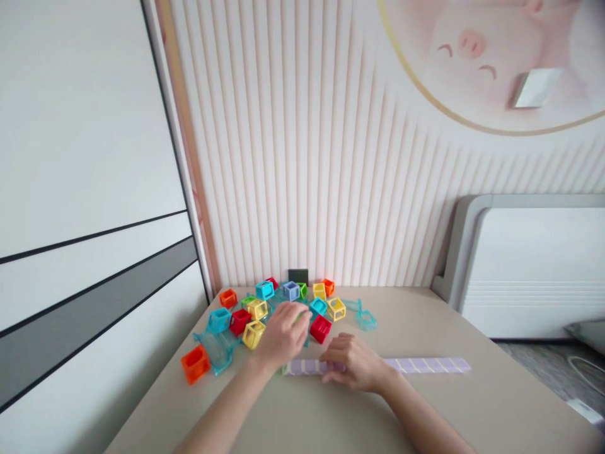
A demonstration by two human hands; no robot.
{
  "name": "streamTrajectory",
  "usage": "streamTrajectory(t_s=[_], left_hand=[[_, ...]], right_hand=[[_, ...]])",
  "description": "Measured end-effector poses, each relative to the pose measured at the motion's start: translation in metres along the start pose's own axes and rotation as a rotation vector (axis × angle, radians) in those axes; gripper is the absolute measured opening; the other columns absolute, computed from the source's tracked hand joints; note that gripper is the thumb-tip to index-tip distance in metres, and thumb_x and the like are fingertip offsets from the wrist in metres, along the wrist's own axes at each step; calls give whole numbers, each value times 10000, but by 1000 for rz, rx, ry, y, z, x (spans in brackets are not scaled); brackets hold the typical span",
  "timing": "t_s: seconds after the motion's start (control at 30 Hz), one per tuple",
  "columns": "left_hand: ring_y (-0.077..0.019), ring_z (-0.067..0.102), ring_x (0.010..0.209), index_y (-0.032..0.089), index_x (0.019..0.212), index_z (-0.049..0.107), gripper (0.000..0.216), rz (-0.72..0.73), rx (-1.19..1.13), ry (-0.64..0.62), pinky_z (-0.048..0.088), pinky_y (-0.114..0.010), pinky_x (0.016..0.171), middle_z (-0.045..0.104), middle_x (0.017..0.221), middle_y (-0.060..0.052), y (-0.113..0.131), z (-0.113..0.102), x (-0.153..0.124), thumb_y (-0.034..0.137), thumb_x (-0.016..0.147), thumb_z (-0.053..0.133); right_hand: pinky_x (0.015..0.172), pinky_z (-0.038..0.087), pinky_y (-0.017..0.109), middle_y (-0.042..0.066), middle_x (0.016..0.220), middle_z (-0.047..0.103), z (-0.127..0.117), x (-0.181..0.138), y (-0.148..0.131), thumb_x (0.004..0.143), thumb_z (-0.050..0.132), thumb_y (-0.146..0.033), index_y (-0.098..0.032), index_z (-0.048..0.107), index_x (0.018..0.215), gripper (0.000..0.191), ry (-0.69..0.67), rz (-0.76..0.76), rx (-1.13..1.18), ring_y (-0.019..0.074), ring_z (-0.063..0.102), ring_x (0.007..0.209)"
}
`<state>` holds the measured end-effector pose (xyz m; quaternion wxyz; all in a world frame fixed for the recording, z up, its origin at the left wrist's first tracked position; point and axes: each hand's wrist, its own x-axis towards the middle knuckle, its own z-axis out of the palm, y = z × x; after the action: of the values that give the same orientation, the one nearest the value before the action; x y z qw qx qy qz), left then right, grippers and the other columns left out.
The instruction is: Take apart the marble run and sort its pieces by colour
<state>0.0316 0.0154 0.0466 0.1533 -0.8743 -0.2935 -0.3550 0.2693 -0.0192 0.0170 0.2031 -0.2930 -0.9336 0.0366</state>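
Observation:
A long purple strip (428,366), marked off in segments by pale lines, lies across the table. My right hand (353,364) rests over its middle with curled fingers pressed on it, hiding part of the strip. My left hand (285,333) is above the strip's left end, at the near side of a group of coloured hollow cubes. Its fingers are bent together, and a bit of green shows between them; what they hold is not clear. Just right of it sits a red cube (320,329), with a blue cube (318,307) behind. A yellow cube (254,335) stands left of the wrist.
Clear blue plastic pieces lie at the left (218,352) and right (365,319) of the cubes. An orange cube (195,364) is near the table's left edge. A dark box (298,276) stands against the ribbed wall (312,157). A white cabinet (85,157) borders the left side.

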Motion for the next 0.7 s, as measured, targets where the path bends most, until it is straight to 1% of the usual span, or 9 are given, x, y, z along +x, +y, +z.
streamTrajectory(t_s=[0.07, 0.1, 0.17, 0.2, 0.33, 0.43, 0.5, 0.57, 0.7], left_hand=[[-250, 654, 1006, 190, 1180, 643, 323, 133, -58, -14, 519, -429, 954, 699, 1053, -97, 34, 4, -7, 95, 936, 454], [-260, 658, 1012, 195, 1230, 631, 359, 163, -83, -50, 520, -435, 958, 700, 1090, -101, 46, 6, -10, 100, 931, 456], [-270, 655, 1057, 222, 1337, 587, 430, 162, -106, -137, 516, -424, 977, 681, 1202, -101, 62, 11, -15, 123, 940, 454], [-273, 653, 1075, 233, 1380, 559, 460, 156, -109, -175, 512, -418, 987, 673, 1235, -97, 65, 13, -17, 131, 947, 447], [-263, 639, 1105, 235, 1460, 473, 496, 91, -63, -299, 477, -413, 1023, 678, 1236, -80, 59, 18, -25, 143, 977, 413], [-273, 617, 1133, 201, 1424, 493, 445, -8, -3, -357, 478, -429, 1013, 666, 1242, -90, 52, 21, -27, 214, 980, 489], [-289, 615, 1130, 168, 1376, 530, 425, -48, 38, -383, 506, -444, 973, 659, 1236, -111, 49, 23, -28, 231, 957, 551], [-288, 644, 1064, 154, 1343, 553, 398, -74, 85, -421, 545, -441, 902, 679, 1162, -111, 46, 26, -29, 176, 945, 557], [-239, 697, 895, 179, 1259, 604, 364, -146, 145, -480, 586, -346, 736, 692, 973, -67, 37, 29, -33, 48, 940, 488]], right_hand=[[826, 480, 339, 73, 941, 743, 4, -5, -4, 871, 698, -539, -219, 724, 986, 341, -33, 47, 12, 231, 678, 894], [865, 481, 350, 84, 1022, 742, 6, -6, -6, 849, 728, -512, -221, 721, 1012, 334, -29, 79, 15, 246, 673, 963], [921, 476, 359, 99, 1138, 721, 9, -5, -9, 859, 726, -406, -219, 700, 1093, 300, -2, 152, 16, 253, 655, 1051], [928, 476, 358, 102, 1154, 713, 9, -5, -9, 872, 708, -360, -216, 688, 1119, 286, 7, 189, 11, 250, 652, 1055], [875, 479, 343, 88, 1050, 719, 7, -8, -6, 926, 634, -300, -205, 681, 1040, 156, -30, 276, -35, 236, 661, 961], [827, 471, 333, 84, 974, 715, 3, -13, 1, 970, 557, -263, -188, 656, 1008, 129, -65, 293, -81, 236, 664, 917], [788, 465, 322, 80, 948, 704, 0, -16, 3, 1001, 499, -247, -185, 638, 1033, 155, -53, 309, -102, 226, 665, 869], [760, 458, 307, 72, 943, 694, -4, -15, 3, 1035, 438, -250, -195, 625, 1074, 198, -17, 307, -109, 210, 664, 832], [753, 442, 308, 61, 922, 695, -12, -10, -3, 1074, 370, -306, -218, 629, 1099, 275, 45, 245, -205, 202, 663, 815]])
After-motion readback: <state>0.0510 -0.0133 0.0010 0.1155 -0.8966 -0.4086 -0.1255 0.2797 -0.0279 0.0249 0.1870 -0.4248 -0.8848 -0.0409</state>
